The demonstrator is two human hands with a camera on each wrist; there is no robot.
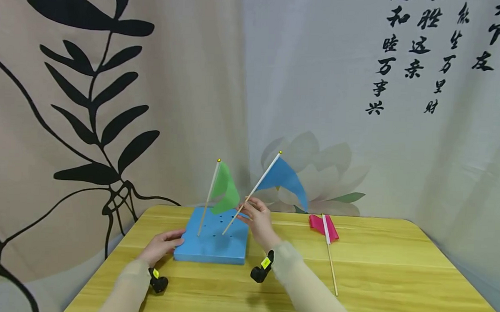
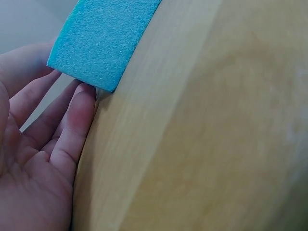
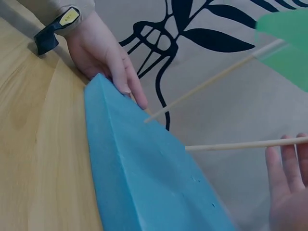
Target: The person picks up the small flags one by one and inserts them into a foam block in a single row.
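Fingers (image 1: 248,206) of right hand (image 1: 258,221) pinching blue flag (image 1: 284,176) by its stick, lower centre of head view.
Resting straight and relaxed against left edge of blue foam block (image 1: 212,242): left hand (image 1: 160,245). Leaning right, foot in block: blue flag. Standing nearly upright in block: green flag (image 1: 225,188). Lying on wooden table (image 1: 395,274), right of centre, apart from block: pink flag (image 1: 324,227).

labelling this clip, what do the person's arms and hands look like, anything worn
Both hands are bare: left hand, right hand. Each arm wears a sheer, pale beige sleeve. A small black wrist camera with a yellow tag sits at each wrist.
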